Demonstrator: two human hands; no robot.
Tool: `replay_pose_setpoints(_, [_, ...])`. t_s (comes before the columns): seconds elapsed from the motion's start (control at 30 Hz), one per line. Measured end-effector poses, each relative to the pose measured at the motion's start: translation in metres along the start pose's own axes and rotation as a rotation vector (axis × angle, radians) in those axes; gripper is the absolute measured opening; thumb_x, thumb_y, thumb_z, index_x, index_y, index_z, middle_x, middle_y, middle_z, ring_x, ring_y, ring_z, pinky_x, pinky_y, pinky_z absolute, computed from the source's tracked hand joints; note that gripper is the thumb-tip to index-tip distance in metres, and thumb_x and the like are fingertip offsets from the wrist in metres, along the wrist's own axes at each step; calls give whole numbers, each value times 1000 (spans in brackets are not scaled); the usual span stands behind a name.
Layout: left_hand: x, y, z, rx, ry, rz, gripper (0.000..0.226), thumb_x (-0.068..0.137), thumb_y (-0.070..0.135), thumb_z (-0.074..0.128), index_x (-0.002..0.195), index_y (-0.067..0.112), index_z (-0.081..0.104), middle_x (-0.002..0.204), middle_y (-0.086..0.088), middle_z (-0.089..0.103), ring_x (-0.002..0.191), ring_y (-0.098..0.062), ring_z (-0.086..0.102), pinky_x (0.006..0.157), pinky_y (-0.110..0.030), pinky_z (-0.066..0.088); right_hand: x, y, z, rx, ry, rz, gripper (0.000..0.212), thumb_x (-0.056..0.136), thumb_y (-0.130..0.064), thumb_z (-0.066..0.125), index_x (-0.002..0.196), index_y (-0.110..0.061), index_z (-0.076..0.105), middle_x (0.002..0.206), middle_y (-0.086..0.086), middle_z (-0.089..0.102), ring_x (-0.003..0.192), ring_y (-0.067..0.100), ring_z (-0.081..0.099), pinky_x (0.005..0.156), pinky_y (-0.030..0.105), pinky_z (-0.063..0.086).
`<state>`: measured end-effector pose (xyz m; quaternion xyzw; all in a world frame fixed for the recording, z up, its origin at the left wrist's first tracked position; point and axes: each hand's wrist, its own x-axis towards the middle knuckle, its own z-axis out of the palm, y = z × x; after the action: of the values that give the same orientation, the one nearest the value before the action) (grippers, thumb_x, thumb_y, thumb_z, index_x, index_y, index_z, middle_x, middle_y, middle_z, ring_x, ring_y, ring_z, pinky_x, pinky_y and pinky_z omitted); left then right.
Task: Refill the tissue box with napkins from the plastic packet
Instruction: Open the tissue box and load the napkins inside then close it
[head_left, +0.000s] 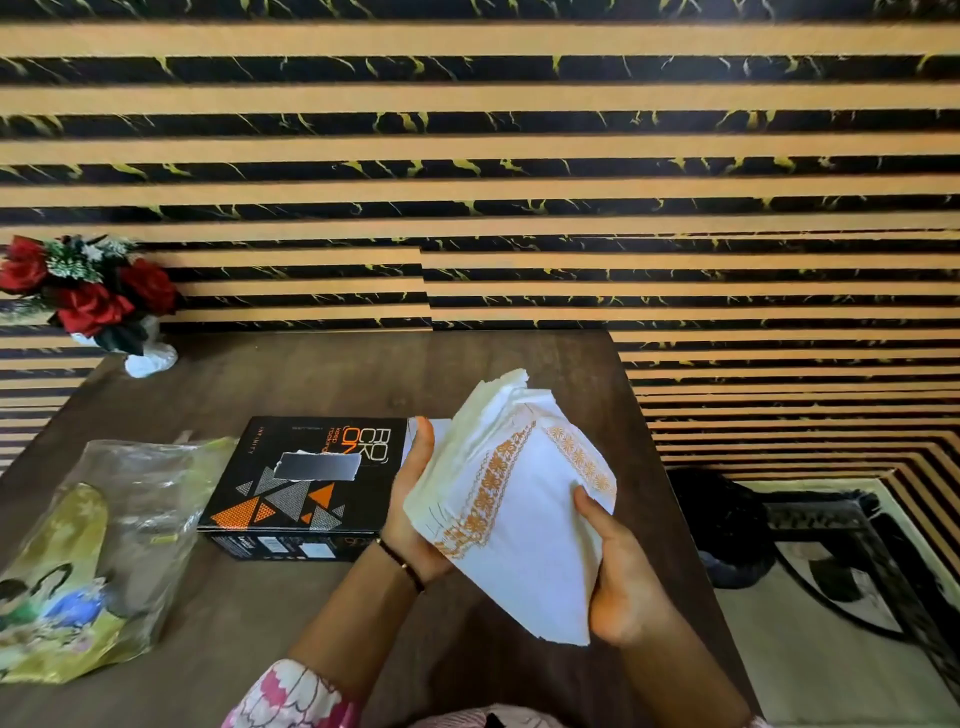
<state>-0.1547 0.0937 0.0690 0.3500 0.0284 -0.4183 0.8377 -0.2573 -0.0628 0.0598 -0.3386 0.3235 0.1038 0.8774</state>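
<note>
A thick stack of white napkins (524, 525) with an orange patterned border is held above the table's right side, tilted. My left hand (415, 519) grips its left edge and my right hand (618, 577) holds its lower right corner. The black tissue box (306, 478) with orange and grey triangles lies flat just left of my left hand, its torn slot facing up. The plastic packet (98, 551), clear with a green printed end, lies crumpled at the left of the table.
A white vase of red roses (98, 301) stands at the table's far left corner. The brown table (291, 613) ends to the right near a dark round object (727, 530) on a patterned rug. A striped wall rises behind.
</note>
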Motion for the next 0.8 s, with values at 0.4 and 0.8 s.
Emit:
replay_pose_setpoints(0.4, [-11,11,-8,623,118,-87,55,69,11,75,119,13,54,112,-13,68,99,-33,66,89,-51,51,-3,-20,-22,-166,31,-81,42,71,-25,71,112,-16,65,109,15,71,99,34,68,79,44,55])
replay_pose_setpoints(0.8, [-19,22,3,783,143,69,31,85,7,59,113,22,56,106,-3,69,93,-21,68,80,-36,58,-4,-21,-26,-316,-97,-189,62,65,-1,73,120,-22,54,114,12,68,104,31,65,84,45,56])
